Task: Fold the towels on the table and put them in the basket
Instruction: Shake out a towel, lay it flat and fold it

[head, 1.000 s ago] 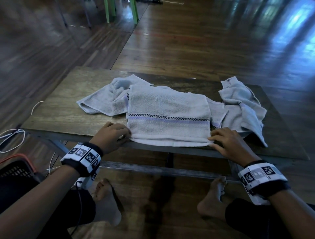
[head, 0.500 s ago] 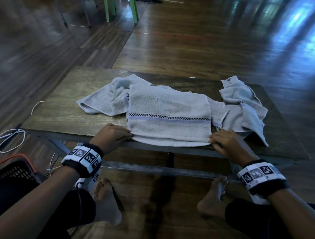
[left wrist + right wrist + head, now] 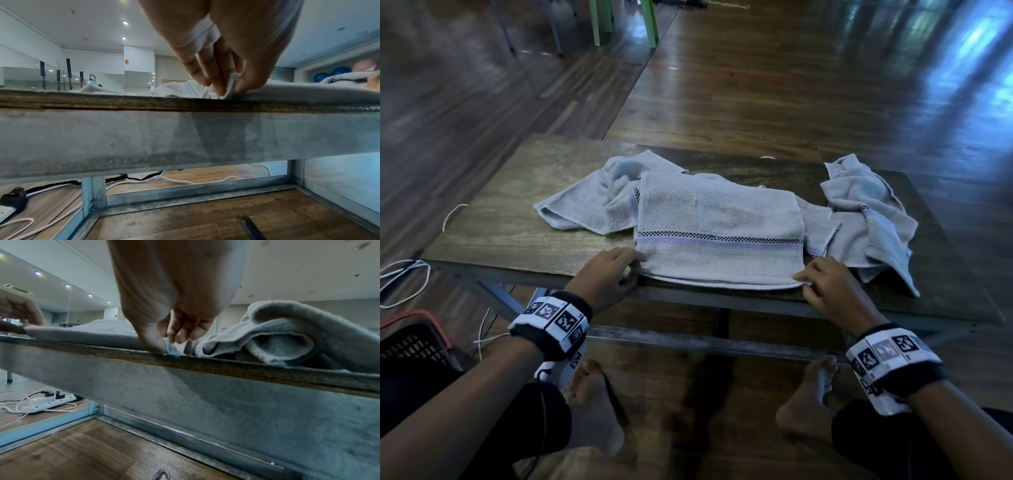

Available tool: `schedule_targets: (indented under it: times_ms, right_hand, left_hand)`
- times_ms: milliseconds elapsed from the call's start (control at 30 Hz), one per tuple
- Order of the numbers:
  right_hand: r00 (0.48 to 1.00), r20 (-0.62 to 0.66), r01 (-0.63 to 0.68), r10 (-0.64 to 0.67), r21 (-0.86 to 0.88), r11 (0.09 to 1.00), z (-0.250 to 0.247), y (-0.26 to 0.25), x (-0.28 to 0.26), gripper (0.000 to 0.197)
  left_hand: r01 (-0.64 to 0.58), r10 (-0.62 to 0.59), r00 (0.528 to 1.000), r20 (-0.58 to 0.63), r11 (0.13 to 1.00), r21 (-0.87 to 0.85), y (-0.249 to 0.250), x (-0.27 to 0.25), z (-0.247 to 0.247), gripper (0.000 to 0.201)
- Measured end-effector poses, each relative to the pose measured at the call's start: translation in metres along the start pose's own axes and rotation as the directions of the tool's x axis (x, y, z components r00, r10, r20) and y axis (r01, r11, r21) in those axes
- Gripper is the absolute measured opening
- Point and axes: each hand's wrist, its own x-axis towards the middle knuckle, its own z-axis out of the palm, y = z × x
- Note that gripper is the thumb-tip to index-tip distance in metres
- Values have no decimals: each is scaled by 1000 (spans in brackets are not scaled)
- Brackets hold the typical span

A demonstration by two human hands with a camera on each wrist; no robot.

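A pale grey towel [image 3: 717, 222] with a checkered purple band lies folded flat at the table's [image 3: 517, 236] near edge. My left hand [image 3: 616, 270] pinches its near left corner [image 3: 231, 87] between thumb and fingers. My right hand [image 3: 822, 284] pinches the near right corner [image 3: 170, 348]. A crumpled towel [image 3: 592, 202] lies behind at the left, partly under the folded one. Another crumpled towel [image 3: 869, 219] lies at the right, bunched close beside my right hand in the right wrist view [image 3: 283, 331]. A dark basket [image 3: 410, 342] with a red rim stands on the floor at the lower left.
White cables [image 3: 400, 281] lie on the floor left of the table, and a power strip [image 3: 47, 400] sits beneath it. The table's metal frame [image 3: 185, 139] runs just below both hands. My bare feet [image 3: 592, 404] rest under the table. Green legs [image 3: 599, 20] stand far back.
Both hands have slid slightly along the near edge and closed on the towel's near corners; the towel itself has barely shifted.
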Motion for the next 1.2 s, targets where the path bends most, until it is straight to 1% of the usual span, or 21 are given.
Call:
schedule_targets:
  times_ms: [67,167,267,433,533,633,867,1000,1200]
  right_hand:
    - [1000,-5,-13,13,6,1000,-3,0,1,19]
    - [1000,14,-20,20,13,1000,-7,-2,2,16]
    - [999,40,-28,27,21,999,-8,-4,1,16]
    - [997,24,-77,75,82,994,-14,-7,2,16]
    - [1000,20,-20,19,66,998,-13,-5,1,15]
    - [999,29,32,-33,46,998,-8,1,0,16]
    - [997,56,48,-47,-7,999,-8,2,-1,18]
    - [998,38,54,-54,4,999,-7,4,-2,17]
    - [998,-9,68,-68,41,997,-7,7,0,21]
  left_hand:
    - [-27,26,999,37,999,32,-2,0,0,22]
    - [-29,26,997,74,999,42,-2,0,-1,30]
    - [-18,14,997,73,998,68,-1,-1,-1,29]
    - [-10,6,999,43,994,104,4,-2,-1,30]
    - [4,-6,1000,15,996,84,6,-1,-2,29]
    - [-18,16,1000,21,995,100,6,-2,-2,19]
    - [-20,17,999,35,995,103,5,-2,-2,17]
    - [-17,13,999,39,995,103,7,-2,-3,21]
    - [11,-15,999,46,996,84,5,-2,-1,31]
